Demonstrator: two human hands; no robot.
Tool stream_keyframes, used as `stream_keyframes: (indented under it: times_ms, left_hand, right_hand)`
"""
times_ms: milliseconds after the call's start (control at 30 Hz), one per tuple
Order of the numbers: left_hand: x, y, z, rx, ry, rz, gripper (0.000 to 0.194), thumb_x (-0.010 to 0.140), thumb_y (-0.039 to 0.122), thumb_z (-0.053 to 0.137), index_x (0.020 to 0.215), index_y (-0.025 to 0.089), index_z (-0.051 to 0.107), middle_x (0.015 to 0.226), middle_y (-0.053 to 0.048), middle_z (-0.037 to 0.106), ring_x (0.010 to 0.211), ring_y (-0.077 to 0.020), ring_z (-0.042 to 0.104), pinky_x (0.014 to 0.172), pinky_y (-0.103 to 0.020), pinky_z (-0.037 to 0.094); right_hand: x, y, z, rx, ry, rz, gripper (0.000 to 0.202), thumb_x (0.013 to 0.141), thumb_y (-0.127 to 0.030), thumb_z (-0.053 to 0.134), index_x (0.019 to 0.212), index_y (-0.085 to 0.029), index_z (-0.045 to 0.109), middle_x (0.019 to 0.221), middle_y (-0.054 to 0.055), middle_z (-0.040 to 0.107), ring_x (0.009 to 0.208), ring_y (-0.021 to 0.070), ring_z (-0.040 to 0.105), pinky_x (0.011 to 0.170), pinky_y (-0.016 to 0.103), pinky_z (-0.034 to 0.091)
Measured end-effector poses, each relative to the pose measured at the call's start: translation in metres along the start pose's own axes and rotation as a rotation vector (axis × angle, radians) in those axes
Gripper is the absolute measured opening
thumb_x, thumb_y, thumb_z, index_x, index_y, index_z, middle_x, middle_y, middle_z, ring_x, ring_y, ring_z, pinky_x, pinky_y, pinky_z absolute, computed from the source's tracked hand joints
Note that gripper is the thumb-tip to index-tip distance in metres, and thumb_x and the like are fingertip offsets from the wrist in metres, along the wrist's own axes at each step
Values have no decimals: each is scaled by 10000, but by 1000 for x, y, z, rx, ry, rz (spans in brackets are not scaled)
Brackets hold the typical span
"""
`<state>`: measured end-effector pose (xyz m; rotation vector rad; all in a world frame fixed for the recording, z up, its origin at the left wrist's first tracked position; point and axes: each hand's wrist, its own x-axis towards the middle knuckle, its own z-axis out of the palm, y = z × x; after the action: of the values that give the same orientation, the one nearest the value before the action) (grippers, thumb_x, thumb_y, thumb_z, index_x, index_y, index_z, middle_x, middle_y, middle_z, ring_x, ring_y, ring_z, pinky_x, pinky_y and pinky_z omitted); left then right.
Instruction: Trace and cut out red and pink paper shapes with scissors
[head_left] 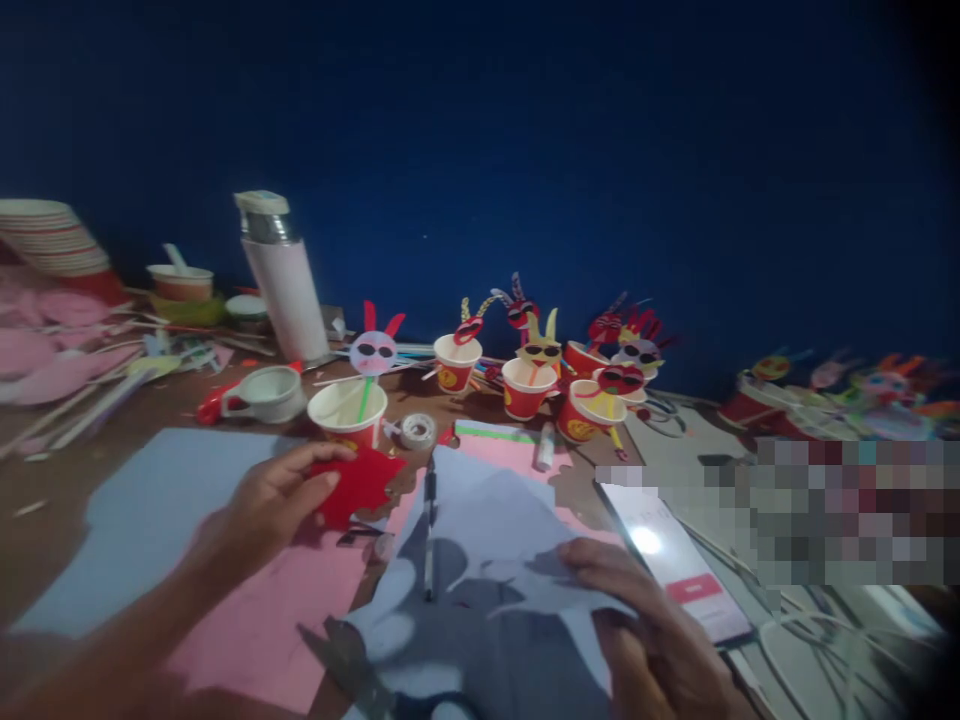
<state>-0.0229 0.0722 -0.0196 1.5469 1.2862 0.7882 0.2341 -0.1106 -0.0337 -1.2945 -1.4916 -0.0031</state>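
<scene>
The left hand (281,495) pinches red paper (360,487) near a paper cup (330,413), which a push farther could tip; the right hand (649,612) clasps pale-blue cut paper (551,594).

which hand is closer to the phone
Right. The right hand is at the pale paper, just beside the phone; the left hand is farther off, past the pen, at the red paper.

Dim, soft blur, glare on phone (673,562), dark right corners
</scene>
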Motion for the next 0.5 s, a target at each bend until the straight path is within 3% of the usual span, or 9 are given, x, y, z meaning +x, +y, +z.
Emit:
stream_keyframes:
  times_ms: [100, 200, 300, 400, 500]
  left_hand:
    - [2, -1, -7, 49, -133, 33, 366, 756, 394, 544, 1036, 167, 602, 619, 17, 626, 426, -96, 482, 409, -192, 404]
    - [4, -3, -16, 188, -278, 46, 330, 801, 398, 505, 1015, 183, 634, 721, -6, 675, 517, -125, 557, 460, -208, 434]
    - [6, -5, -25, 344, -406, 102, 308, 826, 366, 456, 984, 206, 665, 854, -25, 701, 665, -167, 625, 546, -231, 463]
    - [7, -5, -31, 567, -368, 225, 329, 829, 352, 443, 1033, 239, 675, 986, -33, 699, 828, -208, 636, 707, -290, 473]
    - [3, 1, -33, 761, -230, 341, 365, 837, 374, 438, 1103, 252, 655, 1068, -53, 674, 953, -250, 606, 810, -356, 453]
  right_hand:
    - [-4, -1, -1, -36, -135, -54, 358, 778, -10, 489, 1068, -199, 584, 1057, 84, 644, 1036, 211, 592, 869, 341, 497]
    - [-6, 3, 4, -50, -324, -158, 371, 757, -21, 521, 1090, -179, 560, 1079, 104, 634, 1043, 216, 586, 867, 329, 506]
    - [-7, 8, 8, -58, -297, -139, 348, 756, -28, 503, 1067, -181, 535, 1065, 101, 633, 1037, 197, 587, 871, 299, 502]
    - [-8, 11, 11, -39, -212, -78, 342, 727, -12, 468, 1012, -197, 505, 1047, 87, 629, 1039, 185, 583, 862, 285, 499]
    - [-10, 9, 18, -26, -261, -95, 341, 692, -21, 447, 972, -212, 493, 1040, 78, 629, 1022, 195, 590, 830, 294, 509]
